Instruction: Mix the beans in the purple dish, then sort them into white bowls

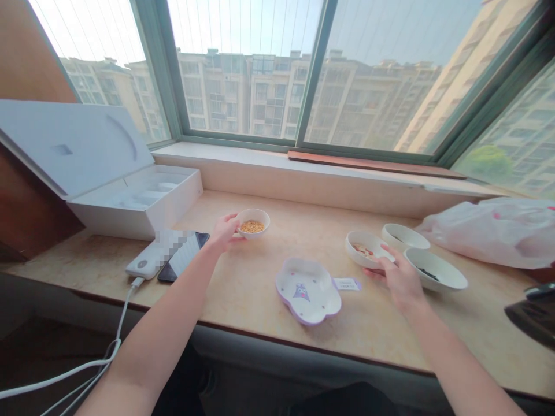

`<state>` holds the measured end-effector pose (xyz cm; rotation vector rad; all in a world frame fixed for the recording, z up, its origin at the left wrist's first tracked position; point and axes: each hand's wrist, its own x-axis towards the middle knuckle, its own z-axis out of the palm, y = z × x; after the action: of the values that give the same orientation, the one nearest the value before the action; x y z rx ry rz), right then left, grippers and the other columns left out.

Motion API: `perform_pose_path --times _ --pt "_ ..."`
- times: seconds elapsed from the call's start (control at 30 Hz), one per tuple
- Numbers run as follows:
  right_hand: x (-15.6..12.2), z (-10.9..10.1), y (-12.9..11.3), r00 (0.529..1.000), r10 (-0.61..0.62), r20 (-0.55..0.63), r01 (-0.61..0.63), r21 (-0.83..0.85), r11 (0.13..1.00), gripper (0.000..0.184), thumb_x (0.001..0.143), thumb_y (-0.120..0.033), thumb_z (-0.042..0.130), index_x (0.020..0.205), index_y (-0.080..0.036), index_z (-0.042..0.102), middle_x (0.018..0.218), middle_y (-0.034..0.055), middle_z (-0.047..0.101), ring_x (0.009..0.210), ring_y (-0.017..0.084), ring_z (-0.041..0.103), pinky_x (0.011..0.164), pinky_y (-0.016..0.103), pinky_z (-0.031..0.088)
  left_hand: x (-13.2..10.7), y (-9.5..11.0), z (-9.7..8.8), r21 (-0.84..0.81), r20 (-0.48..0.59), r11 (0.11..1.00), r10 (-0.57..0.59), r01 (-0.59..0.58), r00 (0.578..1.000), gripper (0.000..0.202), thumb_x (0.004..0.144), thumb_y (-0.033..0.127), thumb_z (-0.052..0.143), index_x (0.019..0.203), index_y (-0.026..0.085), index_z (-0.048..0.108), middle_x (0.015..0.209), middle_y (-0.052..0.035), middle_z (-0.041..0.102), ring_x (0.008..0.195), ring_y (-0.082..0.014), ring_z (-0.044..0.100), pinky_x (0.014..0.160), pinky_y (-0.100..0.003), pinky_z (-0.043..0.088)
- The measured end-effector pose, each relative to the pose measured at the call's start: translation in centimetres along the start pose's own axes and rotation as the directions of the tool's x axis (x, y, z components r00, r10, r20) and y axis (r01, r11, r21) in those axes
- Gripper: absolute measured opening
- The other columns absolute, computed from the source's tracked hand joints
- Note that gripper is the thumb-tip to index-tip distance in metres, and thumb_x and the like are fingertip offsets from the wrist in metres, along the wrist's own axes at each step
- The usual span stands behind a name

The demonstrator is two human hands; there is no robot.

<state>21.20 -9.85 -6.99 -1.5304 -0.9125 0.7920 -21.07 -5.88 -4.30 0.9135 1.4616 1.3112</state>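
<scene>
My left hand (226,230) grips the left rim of a small white bowl (261,230) filled with yellow beans (251,226). On the other side, my right hand (401,277) has its fingers closed on the right rim of a second white bowl (358,237), which holds a few pale and reddish pieces (363,251). Between the hands, nearer the front edge, lies a flower-shaped white and purple plate (321,289) with a cartoon figure on it. A small printed tag (347,284) sticks out at the plate's right side.
Beyond my right hand stand a white bowl (405,232) and an oval bowl (451,276) with dark pieces. A plastic bag (489,228) lies at the right. An open white box (117,211), a power bank (145,263) with a cable (125,309) and a phone (184,260) occupy the left.
</scene>
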Motion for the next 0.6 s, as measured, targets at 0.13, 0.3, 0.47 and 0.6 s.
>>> perform_pose_path --times 0.13,0.3,0.47,0.6 --pt "-0.2 2.8 -4.0 0.968 0.066 0.243 -0.061 -0.026 0.998 0.059 0.085 -0.018 0.061 0.143 -0.022 0.05 0.113 0.0104 0.074 0.08 0.023 0.076 0.085 0.044 0.066 0.2 0.0 -0.3 -0.023 -0.027 1.0 0.007 -0.007 1.0 0.05 0.076 0.015 0.062 0.125 0.019 0.066 0.124 -0.0127 0.068 0.097 -0.024 0.071 0.067 -0.034 0.067" --pt "-1.0 9.7 -7.6 0.813 0.193 0.55 -0.161 -0.107 0.981 0.068 0.082 -0.006 0.055 0.147 -0.022 0.045 0.111 0.0095 0.076 0.082 0.021 0.076 0.086 0.04 0.064 0.0 0.0 -0.7 -0.01 -0.054 1.0 0.024 -0.024 0.998 0.046 0.08 0.021 0.065 0.126 0.019 0.067 0.124 -0.0138 0.068 0.103 -0.0253 0.069 0.065 -0.031 0.067" --pt "-1.3 15.9 -7.9 0.699 0.228 0.678 -0.139 -0.184 0.973 0.078 0.076 -0.002 0.057 0.151 -0.019 0.041 0.112 0.0112 0.076 0.084 0.021 0.076 0.079 0.037 0.065 0.0 -0.2 -0.9 0.018 -0.072 1.0 0.012 -0.011 0.997 0.045 0.085 0.023 0.062 0.129 0.019 0.065 0.124 -0.0136 0.069 0.106 -0.0273 0.07 0.061 -0.028 0.064" --pt "-1.2 18.1 -7.9 0.643 0.251 0.724 -0.139 -0.212 0.967 0.082 0.075 -0.001 0.057 0.152 -0.02 0.039 0.109 0.0116 0.076 0.084 0.022 0.076 0.076 0.035 0.064 0.3 -0.2 -1.1 0.04 -0.086 0.999 -0.006 0.01 0.996 0.047 0.088 0.028 0.064 0.133 0.02 0.062 0.126 -0.0137 0.068 0.108 -0.0285 0.07 0.061 -0.027 0.063"
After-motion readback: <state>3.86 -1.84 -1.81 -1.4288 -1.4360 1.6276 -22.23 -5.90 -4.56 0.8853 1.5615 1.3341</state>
